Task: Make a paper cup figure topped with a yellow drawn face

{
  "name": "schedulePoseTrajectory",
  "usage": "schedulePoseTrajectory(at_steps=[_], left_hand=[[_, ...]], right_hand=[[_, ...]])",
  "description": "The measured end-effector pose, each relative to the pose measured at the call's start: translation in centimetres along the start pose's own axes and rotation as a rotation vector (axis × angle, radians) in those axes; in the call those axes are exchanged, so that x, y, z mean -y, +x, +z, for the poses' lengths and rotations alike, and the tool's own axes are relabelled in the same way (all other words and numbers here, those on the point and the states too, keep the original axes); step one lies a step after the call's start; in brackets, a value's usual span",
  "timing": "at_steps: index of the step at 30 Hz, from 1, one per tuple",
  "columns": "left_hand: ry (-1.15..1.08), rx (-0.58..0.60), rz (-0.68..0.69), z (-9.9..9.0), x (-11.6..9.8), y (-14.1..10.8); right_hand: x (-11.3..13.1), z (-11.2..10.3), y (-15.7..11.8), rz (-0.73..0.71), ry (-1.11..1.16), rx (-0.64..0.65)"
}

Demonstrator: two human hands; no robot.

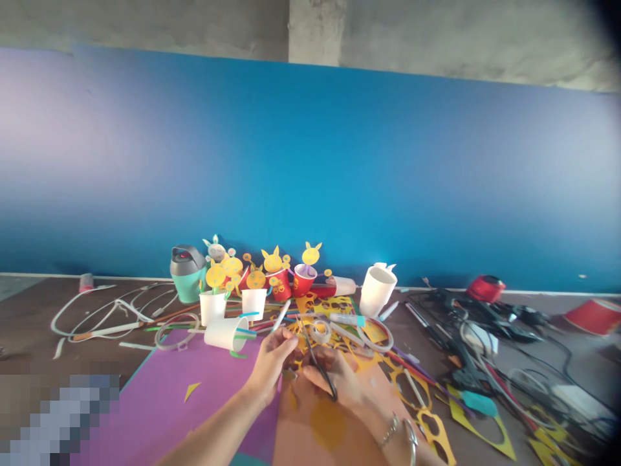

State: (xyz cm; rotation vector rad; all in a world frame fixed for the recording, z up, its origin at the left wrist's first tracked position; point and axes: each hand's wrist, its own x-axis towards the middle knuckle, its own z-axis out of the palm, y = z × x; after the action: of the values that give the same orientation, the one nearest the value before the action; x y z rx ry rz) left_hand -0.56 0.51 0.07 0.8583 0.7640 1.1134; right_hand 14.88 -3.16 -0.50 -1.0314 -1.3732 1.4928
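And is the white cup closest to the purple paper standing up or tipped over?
Tipped over: the white cup lies on its side, its open mouth facing right.

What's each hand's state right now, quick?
Left hand: partly curled; whether it holds anything cannot be told.
Right hand: closed, holding scissors.

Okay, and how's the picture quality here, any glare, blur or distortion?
In the head view, pale glare washes both ends of the blue panel; in the head view, the upper right corner goes dark and the lower left is pixelated; also in the head view, the red cup near the right edge looks stretched, and detail between left hand and right hand is soft.
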Motion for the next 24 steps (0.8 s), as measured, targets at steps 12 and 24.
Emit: schedulePoseTrajectory(at_steps=[12,24], left_hand=[[-0.017,-0.06,0.008,0.8,-0.7,-0.4],[0.025,-0.035,0.031,0.5,-0.1,-0.6]], right_hand=[[1.0,0.6,-0.3,0.006,0.031,-0.03],[0.5,0.5,-0.1,0.037,-0.057,-0.045]])
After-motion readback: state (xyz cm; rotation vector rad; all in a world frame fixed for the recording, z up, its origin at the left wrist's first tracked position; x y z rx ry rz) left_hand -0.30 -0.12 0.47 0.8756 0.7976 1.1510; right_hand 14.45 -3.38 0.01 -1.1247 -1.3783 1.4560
